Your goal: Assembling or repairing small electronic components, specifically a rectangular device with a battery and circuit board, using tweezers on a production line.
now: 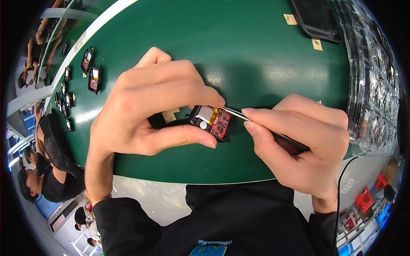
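Note:
Between the thumb and index finger of my left hand (153,102) is a small black device housing (230,133), gripped by its edges. Inside it lie a red circuit board (220,124), a silver battery pouch (204,114) with yellow tape, and a white round part (203,125). My right hand (303,141) pinches dark-handled tweezers (273,135). Their silver tips reach the housing's upper edge, close to my left index fingertip. Whether the tips touch the board I cannot tell.
On the green table (256,55), several similar open housings (94,79) stand at the left. A black tray (317,19) lies at the far right, beside stacked clear plastic trays (371,85). A white rail (92,30) runs along the left side. People sit further left, one in black (64,181).

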A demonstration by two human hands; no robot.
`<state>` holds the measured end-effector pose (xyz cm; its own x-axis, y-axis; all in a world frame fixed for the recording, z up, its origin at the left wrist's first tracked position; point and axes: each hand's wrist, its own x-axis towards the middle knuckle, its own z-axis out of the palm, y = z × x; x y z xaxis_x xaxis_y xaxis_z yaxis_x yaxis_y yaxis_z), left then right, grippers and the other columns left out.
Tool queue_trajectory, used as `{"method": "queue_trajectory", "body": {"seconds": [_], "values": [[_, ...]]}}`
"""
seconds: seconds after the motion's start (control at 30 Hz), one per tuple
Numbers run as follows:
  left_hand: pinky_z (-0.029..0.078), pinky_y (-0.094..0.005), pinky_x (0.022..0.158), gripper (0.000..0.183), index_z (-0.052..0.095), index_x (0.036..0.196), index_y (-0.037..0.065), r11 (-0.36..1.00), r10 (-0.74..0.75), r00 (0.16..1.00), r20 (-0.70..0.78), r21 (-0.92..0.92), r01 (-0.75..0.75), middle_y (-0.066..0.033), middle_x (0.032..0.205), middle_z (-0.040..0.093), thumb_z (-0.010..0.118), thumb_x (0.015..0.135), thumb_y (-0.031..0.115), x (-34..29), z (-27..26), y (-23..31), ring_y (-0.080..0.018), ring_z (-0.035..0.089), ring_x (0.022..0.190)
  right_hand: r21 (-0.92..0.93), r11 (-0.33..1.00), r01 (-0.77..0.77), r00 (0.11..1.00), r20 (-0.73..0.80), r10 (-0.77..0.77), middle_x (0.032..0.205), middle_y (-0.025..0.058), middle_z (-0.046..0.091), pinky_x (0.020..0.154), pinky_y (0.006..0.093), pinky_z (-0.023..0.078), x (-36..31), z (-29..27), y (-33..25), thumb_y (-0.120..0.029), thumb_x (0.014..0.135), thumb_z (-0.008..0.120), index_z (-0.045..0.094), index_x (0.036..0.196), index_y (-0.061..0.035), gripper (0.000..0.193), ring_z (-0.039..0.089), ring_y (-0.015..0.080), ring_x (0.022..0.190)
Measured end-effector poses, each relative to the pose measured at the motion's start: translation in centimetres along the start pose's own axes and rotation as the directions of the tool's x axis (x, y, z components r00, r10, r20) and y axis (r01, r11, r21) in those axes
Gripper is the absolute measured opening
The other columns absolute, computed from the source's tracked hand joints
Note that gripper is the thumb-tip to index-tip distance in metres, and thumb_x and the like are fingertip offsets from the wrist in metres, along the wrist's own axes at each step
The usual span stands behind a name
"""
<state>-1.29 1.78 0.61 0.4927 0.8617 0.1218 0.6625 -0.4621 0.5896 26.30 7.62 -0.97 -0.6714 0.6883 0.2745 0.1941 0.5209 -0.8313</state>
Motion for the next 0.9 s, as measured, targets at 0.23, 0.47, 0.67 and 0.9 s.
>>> {"method": "queue_trajectory", "body": {"seconds": [0.23, 0.47, 0.67, 0.9], "values": [[0.042, -0.0362, 0.080, 0.061, 0.084, 0.106, 0.003, 1.000, -0.003, 1.000, -0.024, -0.009, 0.003, -0.0061, 0.089, 0.078, 0.094, 0.073, 0.053, 0.1, 0.0, 0.1, -0.0214, 0.067, 0.077, -0.007, 0.997, 0.080, 0.996, -0.047, -0.080, 0.069, 0.0041, 0.067, 0.047, 0.0229, 0.033, -0.5, 0.4, 0.9, 0.012, 0.080, 0.081, 0.086, 0.100, 0.0034, 0.022, 0.053, 0.0053, 0.051], [0.043, -0.0364, 0.083, 0.061, 0.084, 0.108, 0.002, 0.999, -0.033, 0.999, -0.027, -0.039, 0.032, -0.0071, 0.090, 0.078, 0.096, 0.072, 0.051, -0.1, 0.2, 0.1, -0.0225, 0.069, 0.079, -0.023, 0.999, 0.031, 0.999, -0.037, -0.032, 0.070, 0.0040, 0.067, 0.047, 0.0227, 0.033, -0.5, 0.3, 0.3, 0.011, 0.080, 0.081, 0.086, 0.102, 0.0038, 0.023, 0.050, 0.0051, 0.051], [0.043, -0.0357, 0.083, 0.062, 0.084, 0.108, 0.002, 0.999, -0.018, 0.999, -0.046, -0.048, 0.015, -0.0073, 0.089, 0.078, 0.096, 0.071, 0.050, -0.3, 0.2, 0.0, -0.0229, 0.071, 0.080, -0.073, 0.997, 0.036, 0.999, -0.019, -0.038, 0.072, 0.0046, 0.068, 0.047, 0.0228, 0.032, -0.5, 0.3, -0.2, 0.010, 0.080, 0.082, 0.086, 0.104, 0.0041, 0.026, 0.051, 0.0049, 0.052], [0.043, -0.0357, 0.084, 0.062, 0.084, 0.109, 0.001, 0.999, -0.029, 0.999, -0.031, -0.044, 0.028, -0.0076, 0.090, 0.078, 0.097, 0.070, 0.048, -0.2, 0.1, 0.0, -0.0227, 0.071, 0.080, -0.064, 0.996, 0.067, 0.998, -0.011, -0.068, 0.074, 0.0054, 0.069, 0.048, 0.0243, 0.036, -0.6, 0.3, -0.1, 0.013, 0.080, 0.081, 0.085, 0.106, 0.0045, 0.028, 0.054, 0.0073, 0.053]]}}
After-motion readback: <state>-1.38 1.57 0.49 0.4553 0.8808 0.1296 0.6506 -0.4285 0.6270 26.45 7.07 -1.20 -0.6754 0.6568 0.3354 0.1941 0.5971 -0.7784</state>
